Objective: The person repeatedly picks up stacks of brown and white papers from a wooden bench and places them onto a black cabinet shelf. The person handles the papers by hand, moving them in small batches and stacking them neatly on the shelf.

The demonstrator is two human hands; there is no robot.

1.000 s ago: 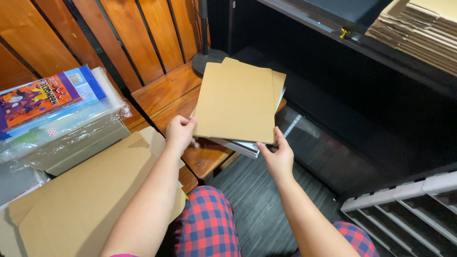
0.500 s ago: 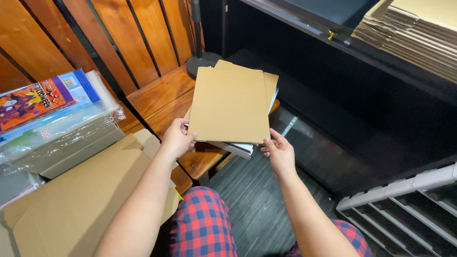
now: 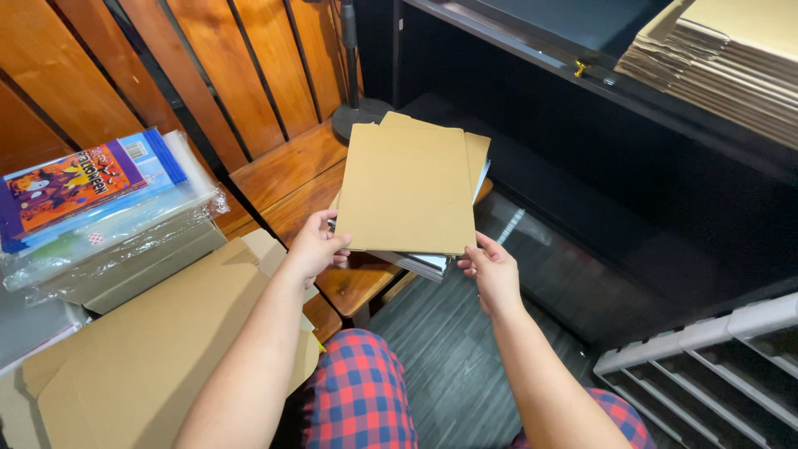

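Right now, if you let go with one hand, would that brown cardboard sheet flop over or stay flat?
The brown cardboard sheet would probably stay flat: it stands out straight with only the left hand and right hand at its lower corners. It looks thin, so likely light. The sheets stacked behind it sit slightly fanned, so they might slide apart.

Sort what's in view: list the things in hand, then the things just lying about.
In hand:
left hand
right hand
flat cardboard mailer, held over a stack of books

Lying about:
flattened cardboard boxes
plastic-wrapped colourful packs
stack of cardboard sheets
grey rack
round stand base
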